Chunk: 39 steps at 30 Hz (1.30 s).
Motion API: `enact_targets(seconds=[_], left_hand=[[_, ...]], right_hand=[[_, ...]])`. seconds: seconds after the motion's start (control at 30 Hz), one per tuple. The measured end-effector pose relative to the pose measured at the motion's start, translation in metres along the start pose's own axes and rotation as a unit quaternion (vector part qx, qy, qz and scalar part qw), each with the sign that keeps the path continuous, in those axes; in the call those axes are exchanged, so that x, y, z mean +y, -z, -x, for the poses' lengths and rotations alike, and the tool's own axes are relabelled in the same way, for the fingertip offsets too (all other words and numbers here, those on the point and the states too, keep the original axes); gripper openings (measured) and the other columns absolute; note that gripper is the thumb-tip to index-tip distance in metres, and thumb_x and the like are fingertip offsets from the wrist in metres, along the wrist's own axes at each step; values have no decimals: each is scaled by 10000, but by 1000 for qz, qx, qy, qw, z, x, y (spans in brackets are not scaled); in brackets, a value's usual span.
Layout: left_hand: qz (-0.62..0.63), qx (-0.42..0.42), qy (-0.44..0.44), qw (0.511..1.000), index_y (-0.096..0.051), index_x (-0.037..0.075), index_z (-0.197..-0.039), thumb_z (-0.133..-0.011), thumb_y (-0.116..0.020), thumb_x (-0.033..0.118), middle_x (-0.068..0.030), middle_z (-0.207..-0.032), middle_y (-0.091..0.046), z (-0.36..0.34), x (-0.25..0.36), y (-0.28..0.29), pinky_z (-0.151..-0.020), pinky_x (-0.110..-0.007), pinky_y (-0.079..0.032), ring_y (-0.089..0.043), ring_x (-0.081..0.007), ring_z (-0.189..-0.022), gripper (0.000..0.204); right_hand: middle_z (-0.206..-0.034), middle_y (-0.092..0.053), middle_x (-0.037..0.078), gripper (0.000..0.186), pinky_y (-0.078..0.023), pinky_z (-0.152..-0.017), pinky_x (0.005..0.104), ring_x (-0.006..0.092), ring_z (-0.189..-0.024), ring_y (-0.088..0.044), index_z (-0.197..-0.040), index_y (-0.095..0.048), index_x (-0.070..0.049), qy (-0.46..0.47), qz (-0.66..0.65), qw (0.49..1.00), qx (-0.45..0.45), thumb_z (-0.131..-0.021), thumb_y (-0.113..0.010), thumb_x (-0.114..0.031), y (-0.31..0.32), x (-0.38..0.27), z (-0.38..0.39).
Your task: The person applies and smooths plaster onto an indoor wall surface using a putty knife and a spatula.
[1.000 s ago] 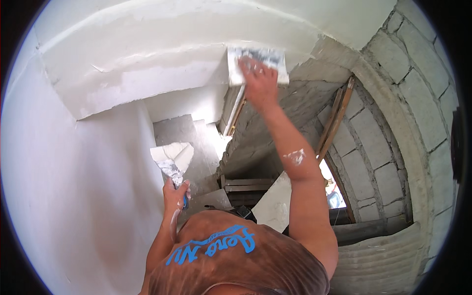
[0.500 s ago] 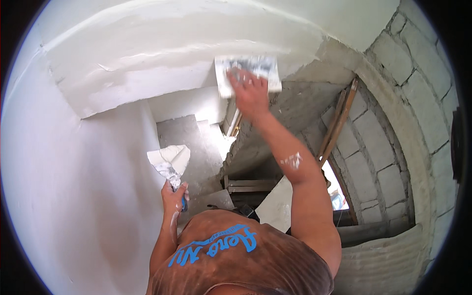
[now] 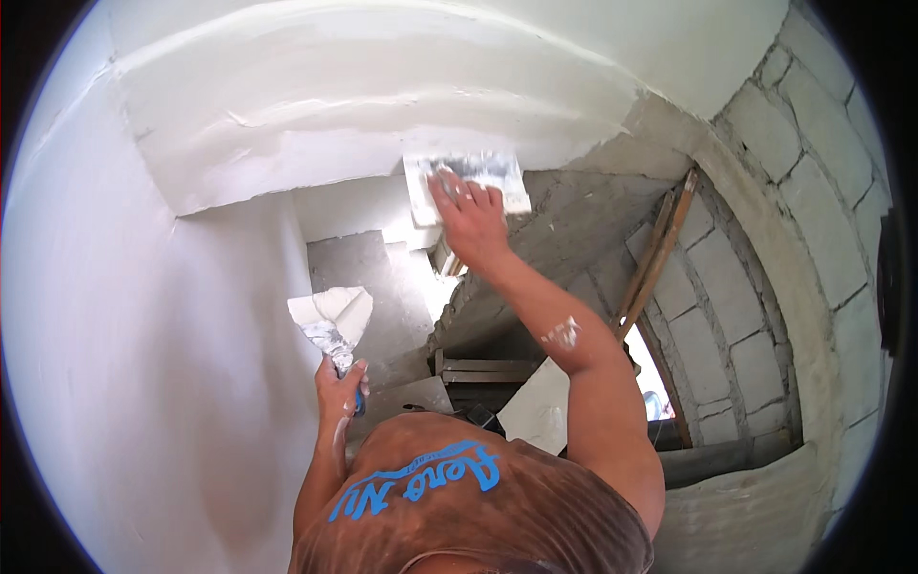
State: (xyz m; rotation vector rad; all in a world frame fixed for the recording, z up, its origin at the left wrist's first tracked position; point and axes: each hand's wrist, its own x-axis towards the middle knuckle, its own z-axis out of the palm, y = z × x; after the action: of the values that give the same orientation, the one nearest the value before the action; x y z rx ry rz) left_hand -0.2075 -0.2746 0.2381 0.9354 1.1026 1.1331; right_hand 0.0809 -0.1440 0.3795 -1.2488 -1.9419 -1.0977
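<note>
My right hand (image 3: 470, 218) is closed on a plastering trowel (image 3: 466, 172), a flat rectangular blade smeared with white plaster. The trowel lies at the lower edge of the plastered wall band (image 3: 316, 143), partly past that edge; whether its blade touches the plaster I cannot tell. Lower left, my left hand (image 3: 341, 390) grips the blue handle of a putty knife (image 3: 335, 320), its wide blade pointing up and loaded with white plaster. White smears mark my right forearm.
A smooth white wall (image 3: 220, 383) runs along the left. Bare grey blocks (image 3: 765, 115) stand at the right, beside wooden boards (image 3: 660, 244) leaning diagonally. Below the plastered band, grey steps (image 3: 368, 263) drop away. A wooden frame (image 3: 488, 371) sits near my body.
My right hand has drawn the trowel down and slightly left, from the wall band to its lower edge. My left hand and the putty knife have barely moved.
</note>
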Motion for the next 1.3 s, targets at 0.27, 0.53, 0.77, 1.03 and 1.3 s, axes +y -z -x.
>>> enact_targets(seconds=[0.27,0.53,0.77,1.03,1.3], left_hand=[[7,-8,15,1000,-528,36,-1020,-884,-675,74,-47,-663,-558,0,-2,14,-428,-275,-429,-522,-130,-481,204],[7,20,40,999,-540,37,-1065,-887,-667,61,-36,-686,-560,2,-17,29,-430,-273,-438,-526,-125,-497,220],[0,-47,43,998,-540,15,-1037,-882,-674,51,-42,-704,-576,-2,13,12,-459,-272,-448,-537,-115,-521,208],[-56,-68,4,996,-551,-3,-996,-870,-684,67,-44,-710,-598,2,16,-15,-479,-273,-447,-537,-108,-518,197],[-107,45,-101,988,-546,23,-1004,-888,-677,70,-11,-705,-583,-12,12,-16,-479,-264,-430,-526,-91,-533,181]], right_hand=[[-1296,-591,78,558,-380,-852,421,233,-1020,-562,-1306,-608,-115,-19,19,993,113,-760,-566,-6,10,5,-94],[-1313,-597,93,551,-415,-911,406,266,-1076,-567,-1291,-613,-96,-31,-166,981,-90,-750,-598,7,1,-58,46],[-1271,-639,72,582,-418,-951,370,267,-1115,-562,-1234,-661,-127,-57,-404,912,-38,-669,-679,9,67,-71,63],[-1255,-634,-17,597,-415,-901,372,227,-1071,-571,-1252,-653,-193,33,-318,930,-180,-694,-644,20,58,-77,81],[-1260,-640,-26,620,-404,-950,386,210,-1113,-572,-1283,-622,-206,74,-329,886,-318,-697,-640,-7,81,-34,98]])
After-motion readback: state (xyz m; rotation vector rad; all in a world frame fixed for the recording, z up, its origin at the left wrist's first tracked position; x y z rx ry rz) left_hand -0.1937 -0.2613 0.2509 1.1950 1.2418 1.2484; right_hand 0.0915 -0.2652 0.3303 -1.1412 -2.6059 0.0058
